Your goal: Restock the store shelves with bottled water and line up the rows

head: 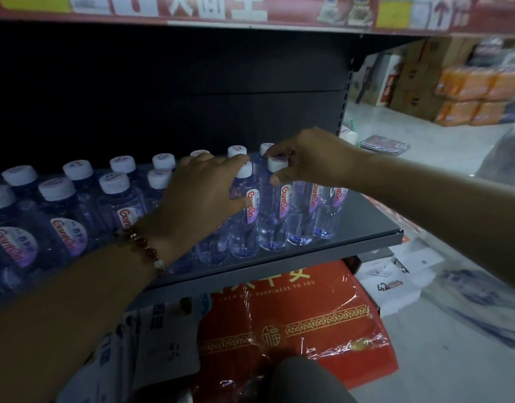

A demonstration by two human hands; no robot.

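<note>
Roughly fifteen water bottles (272, 210), two hands (203, 193), one shelf (366, 228)

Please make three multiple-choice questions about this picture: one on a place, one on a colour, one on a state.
1. Where do the water bottles stand?
A. on the dark shelf
B. on the floor
C. in a cart

2. What colour are the bottle caps?
A. green
B. white
C. black

3. What is the right hand doing?
A. hanging idle
B. holding a box
C. curling its fingers round a bottle top

Answers:
1 A, the bottles stand on the shelf.
2 B, every visible cap is white.
3 C, its fingers and thumb bend round one cap, beside the left hand.
</note>
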